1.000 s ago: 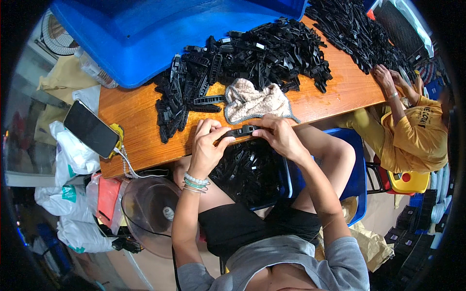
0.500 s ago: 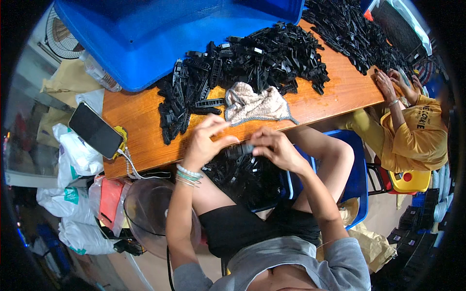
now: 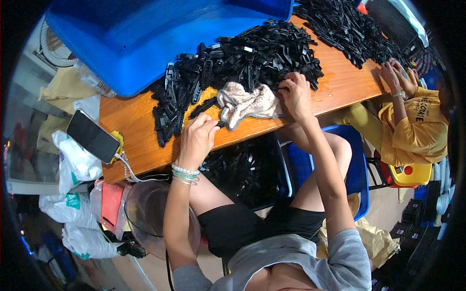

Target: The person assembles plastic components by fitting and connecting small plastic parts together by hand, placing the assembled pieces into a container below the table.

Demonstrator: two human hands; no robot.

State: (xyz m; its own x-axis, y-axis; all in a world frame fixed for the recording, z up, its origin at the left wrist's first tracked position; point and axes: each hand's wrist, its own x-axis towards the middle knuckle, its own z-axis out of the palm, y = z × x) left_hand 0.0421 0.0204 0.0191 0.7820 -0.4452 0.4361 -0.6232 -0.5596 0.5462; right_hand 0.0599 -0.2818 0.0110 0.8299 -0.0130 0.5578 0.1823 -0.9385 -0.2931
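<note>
My left hand (image 3: pixel 198 138) is at the table's front edge, thumb and fingers pinched together beside the left corner of a crumpled pale cloth (image 3: pixel 242 103). Whatever lies between its fingertips is too small to name. Across the cloth, my right hand (image 3: pixel 296 94) reaches to the near edge of a heap of black plastic parts (image 3: pixel 262 53). Its fingers are bent together around a dark part, mostly hidden. A single long black part (image 3: pixel 204 106) rests on the wood just left of the cloth.
A big blue tub (image 3: pixel 116 72) stands behind the heap. Below the table edge, a bin of black parts (image 3: pixel 238 169) sits between my knees. A phone (image 3: pixel 92 136) is at the left. At the right, a person in a yellow shirt (image 3: pixel 422 116) works by another black heap (image 3: pixel 344 36).
My hands have parted from above the bin, where a dark part was at the right fingertips. The right went up to the heap; the left stays by the cloth, its fingers now closed.
</note>
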